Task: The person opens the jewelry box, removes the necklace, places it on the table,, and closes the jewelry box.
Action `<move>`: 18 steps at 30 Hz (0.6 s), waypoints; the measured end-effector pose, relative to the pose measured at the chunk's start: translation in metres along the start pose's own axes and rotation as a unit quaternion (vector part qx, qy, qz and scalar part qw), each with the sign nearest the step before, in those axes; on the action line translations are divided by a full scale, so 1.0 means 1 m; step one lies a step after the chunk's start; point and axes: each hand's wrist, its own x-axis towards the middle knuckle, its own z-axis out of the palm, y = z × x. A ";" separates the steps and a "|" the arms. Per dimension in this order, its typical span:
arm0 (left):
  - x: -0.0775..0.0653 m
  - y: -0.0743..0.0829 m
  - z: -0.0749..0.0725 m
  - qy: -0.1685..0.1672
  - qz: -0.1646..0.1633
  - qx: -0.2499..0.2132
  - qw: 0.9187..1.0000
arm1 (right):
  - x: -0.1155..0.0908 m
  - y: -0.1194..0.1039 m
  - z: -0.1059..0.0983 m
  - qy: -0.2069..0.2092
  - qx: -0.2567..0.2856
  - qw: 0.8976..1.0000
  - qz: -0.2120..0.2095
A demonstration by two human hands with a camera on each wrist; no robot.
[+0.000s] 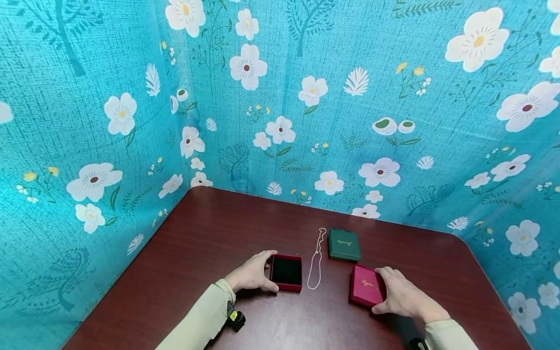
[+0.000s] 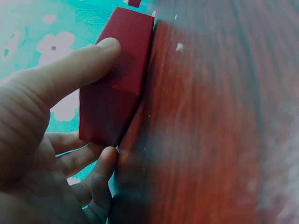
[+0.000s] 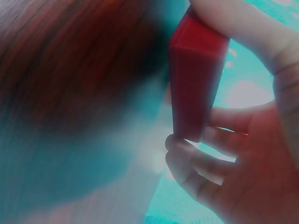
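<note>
My left hand (image 1: pixel 251 274) grips the left side of a small red jewelry box base (image 1: pixel 288 288), thumb at its near corner and fingers at the far one. The base faces up uncovered, showing a black lining (image 1: pixel 286 269). In the left wrist view the thumb presses flat on the red wall (image 2: pixel 133 60). On the right, my right hand (image 1: pixel 404 294) holds the red lid (image 1: pixel 365 287) with gold lettering by its right side, between thumb and fingers. The right wrist view shows the lid's narrow side (image 3: pixel 194 88); its underside is hidden.
Between the two red pieces, a thin chain necklace (image 1: pixel 317 252) lies stretched out on the dark wooden table (image 1: pixel 210 233). A closed green jewelry box (image 1: pixel 344 244) stands just beyond the lid. Blue flowered cloth (image 1: pixel 280 155) hangs along the table's back and sides.
</note>
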 end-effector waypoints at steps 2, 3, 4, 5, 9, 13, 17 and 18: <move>0.000 0.000 0.000 0.000 -0.002 -0.002 1.000 | 0.000 -0.004 -0.002 0.004 0.001 1.000 -0.003; 0.000 0.000 0.000 0.000 -0.002 -0.004 1.000 | 0.000 -0.007 -0.003 0.006 0.002 1.000 -0.004; -0.001 0.000 0.000 0.000 -0.002 -0.005 1.000 | 0.001 -0.009 -0.003 0.008 0.001 1.000 -0.006; 0.000 0.000 0.000 0.000 -0.003 -0.005 1.000 | 0.001 -0.012 -0.004 0.011 0.002 1.000 -0.008; -0.001 0.000 0.000 0.001 0.000 -0.004 1.000 | 0.002 -0.022 -0.007 0.018 0.001 1.000 -0.015; -0.001 0.000 0.000 0.000 -0.001 -0.004 1.000 | 0.002 -0.029 -0.008 0.023 0.006 0.999 -0.023; -0.002 0.000 0.000 0.001 -0.004 -0.007 1.000 | 0.003 -0.034 -0.009 0.027 0.009 0.999 -0.030; -0.002 0.000 0.000 0.001 -0.004 -0.008 1.000 | 0.003 -0.035 -0.009 0.028 0.010 0.999 -0.031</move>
